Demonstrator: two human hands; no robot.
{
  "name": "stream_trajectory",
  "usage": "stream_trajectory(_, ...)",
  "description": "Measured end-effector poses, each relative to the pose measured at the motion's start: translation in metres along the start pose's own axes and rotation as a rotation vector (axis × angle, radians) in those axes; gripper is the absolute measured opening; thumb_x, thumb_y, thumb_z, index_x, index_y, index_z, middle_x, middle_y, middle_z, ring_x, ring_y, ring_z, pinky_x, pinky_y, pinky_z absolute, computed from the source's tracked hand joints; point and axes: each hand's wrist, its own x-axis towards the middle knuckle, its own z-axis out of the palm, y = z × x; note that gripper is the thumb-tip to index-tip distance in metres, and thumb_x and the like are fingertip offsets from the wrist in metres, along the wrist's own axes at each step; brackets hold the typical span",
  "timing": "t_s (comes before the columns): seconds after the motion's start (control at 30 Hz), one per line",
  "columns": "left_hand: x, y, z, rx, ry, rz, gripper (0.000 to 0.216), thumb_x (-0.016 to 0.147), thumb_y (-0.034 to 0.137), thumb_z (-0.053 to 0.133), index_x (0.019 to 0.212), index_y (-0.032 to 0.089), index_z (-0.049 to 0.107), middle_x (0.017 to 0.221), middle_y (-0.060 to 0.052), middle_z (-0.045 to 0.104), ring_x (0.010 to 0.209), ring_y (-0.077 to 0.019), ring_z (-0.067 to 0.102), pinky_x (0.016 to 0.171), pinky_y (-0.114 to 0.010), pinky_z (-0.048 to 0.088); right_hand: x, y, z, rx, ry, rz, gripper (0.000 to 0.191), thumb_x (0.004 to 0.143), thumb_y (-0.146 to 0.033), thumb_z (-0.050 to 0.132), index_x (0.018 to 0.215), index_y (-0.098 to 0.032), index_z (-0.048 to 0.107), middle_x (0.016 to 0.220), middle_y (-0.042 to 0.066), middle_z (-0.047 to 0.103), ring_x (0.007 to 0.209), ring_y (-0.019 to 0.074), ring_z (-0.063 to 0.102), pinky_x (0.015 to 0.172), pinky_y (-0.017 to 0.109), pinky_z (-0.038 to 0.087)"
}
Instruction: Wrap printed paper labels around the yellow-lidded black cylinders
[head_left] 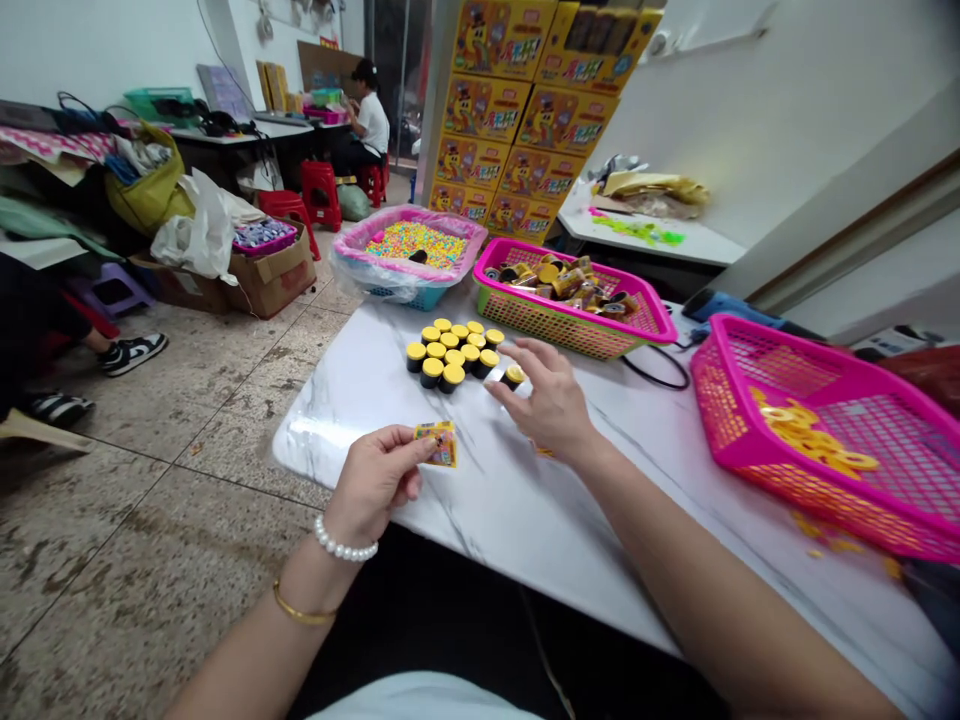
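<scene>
My left hand [375,480] pinches a small yellow printed sticker [438,444] above the near edge of the white marble table [525,510]. My right hand [544,395] lies over the table with fingers curled on a small black container with a yellow lid [514,375]. It stands at the right end of a cluster of several like containers [452,352], all upright and packed together.
A pink-and-green basket [645,325] of rolled items stands behind the cluster. A tub of coloured beads [409,250] sits beyond. A pink basket [825,440] with yellow pieces is at right. A black cable [660,375] loops nearby. Yellow cartons are stacked behind; a person sits far back.
</scene>
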Motion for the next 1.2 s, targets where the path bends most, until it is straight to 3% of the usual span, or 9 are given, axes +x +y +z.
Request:
stream_trajectory(0.17,0.009,0.004,0.002,-0.101,-0.106,-0.115,0.028,0.063,0.025,0.087,0.082,0.007,0.076,0.061,-0.003,0.065,0.038,-0.0005,0.04,0.031,-0.012,0.014,0.002,0.039,0.008,-0.089,-0.066,0.089,0.024,0.077,-0.022,0.061,0.1,-0.019,0.07,0.09,0.008,0.073,0.081,0.0243,0.066,0.08,0.038,0.052)
stream_trajectory(0.27,0.015,0.007,0.005,-0.182,-0.131,-0.181,0.017,0.073,0.016,0.079,0.083,0.003,0.076,0.059,-0.003,0.063,0.039,0.0007,0.037,0.03,-0.009,0.014,-0.001,0.039,0.004,-0.101,-0.112,0.087,0.027,0.076,-0.022,0.062,0.101,-0.017,0.07,0.091,0.008,0.073,0.075,0.0225,0.065,0.076,0.036,0.052)
stream_trajectory(0.43,0.022,0.012,0.009,-0.306,-0.099,-0.213,0.011,0.085,0.007,0.063,0.085,0.002,0.074,0.092,-0.011,0.073,0.042,0.002,0.041,0.028,-0.008,0.019,0.001,0.029,-0.02,-0.002,-0.174,0.222,0.036,0.072,-0.015,0.061,0.106,-0.018,0.073,0.095,0.008,0.074,0.071,0.02,0.066,0.078,0.037,0.053)
stream_trajectory(0.6,0.023,0.014,0.01,-0.353,-0.097,-0.227,0.015,0.088,0.004,0.058,0.081,0.004,0.071,0.082,-0.008,0.072,0.039,0.0018,0.04,0.027,-0.007,0.02,-0.004,-0.004,-0.041,0.709,-0.254,0.515,0.032,0.072,-0.035,0.077,0.101,-0.022,0.075,0.092,0.006,0.076,0.08,0.0212,0.07,0.076,0.036,0.055)
stream_trajectory(0.67,0.023,0.014,0.012,-0.366,-0.094,-0.227,0.016,0.089,0.003,0.056,0.08,0.005,0.069,0.077,-0.006,0.07,0.037,0.0016,0.04,0.027,-0.006,0.02,-0.008,-0.02,-0.04,0.985,-0.311,0.539,0.034,0.071,-0.04,0.081,0.1,-0.024,0.076,0.096,0.004,0.077,0.085,0.0205,0.071,0.082,0.037,0.055)
stream_trajectory(0.77,0.022,0.013,0.013,-0.362,-0.086,-0.232,0.013,0.089,0.005,0.057,0.085,0.005,0.069,0.069,-0.002,0.065,0.036,0.0014,0.04,0.027,-0.006,0.019,-0.016,-0.037,-0.03,1.145,-0.382,0.557,0.035,0.07,-0.043,0.084,0.098,-0.024,0.078,0.1,0.005,0.077,0.093,0.0215,0.07,0.092,0.04,0.053)
stream_trajectory(0.9,0.022,0.011,0.011,-0.342,-0.09,-0.227,0.006,0.087,0.008,0.062,0.087,0.006,0.067,0.064,0.001,0.06,0.036,0.0005,0.041,0.027,-0.007,0.018,-0.023,-0.045,-0.017,1.102,-0.39,0.582,0.035,0.074,-0.045,0.082,0.099,-0.022,0.076,0.1,0.006,0.077,0.096,0.023,0.07,0.097,0.045,0.052)
stream_trajectory(1.07,0.025,0.007,0.009,-0.343,-0.122,-0.217,0.005,0.083,0.01,0.067,0.087,0.007,0.066,0.07,-0.001,0.062,0.038,0.0,0.045,0.027,-0.008,0.019,-0.03,-0.056,-0.017,0.954,-0.184,0.435,0.032,0.078,-0.042,0.08,0.102,-0.024,0.069,0.116,0.008,0.072,0.103,0.0225,0.069,0.094,0.04,0.055)
stream_trajectory(1.2,0.027,0.005,0.007,-0.352,-0.126,-0.212,0.009,0.082,0.013,0.07,0.088,0.008,0.065,0.062,0.002,0.057,0.037,-0.0009,0.044,0.028,-0.008,0.019,-0.03,-0.059,-0.019,0.939,-0.229,0.417,0.032,0.082,-0.046,0.075,0.103,-0.024,0.067,0.107,0.007,0.074,0.097,0.0218,0.07,0.086,0.037,0.058)
